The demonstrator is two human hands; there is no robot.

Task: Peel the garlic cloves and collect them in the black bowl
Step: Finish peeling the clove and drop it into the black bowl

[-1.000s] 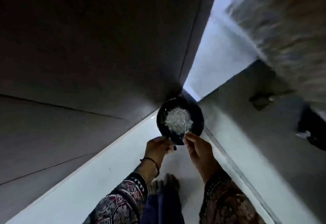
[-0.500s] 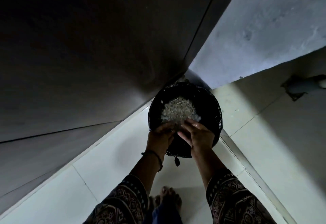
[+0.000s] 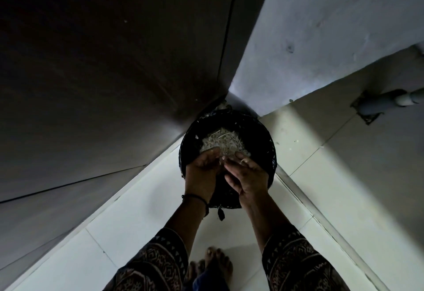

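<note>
Both hands are together over the round black container lined with crinkled black plastic point(image 3: 263, 134), which stands on the white tiled floor point(image 3: 137, 222) in the corner between the dark panel point(image 3: 114, 61) and the grey wall point(image 3: 321, 27). A heap of pale papery shreds point(image 3: 220, 141) lies inside. My left hand point(image 3: 202, 171) has its fingers bent down, grip not discernible. My right hand point(image 3: 246, 176) has fairly straight fingers, tips meeting the left. Thin black cord bracelet point(image 3: 197, 198) on my left wrist. Grey pipe point(image 3: 385, 100) at far right.
</note>
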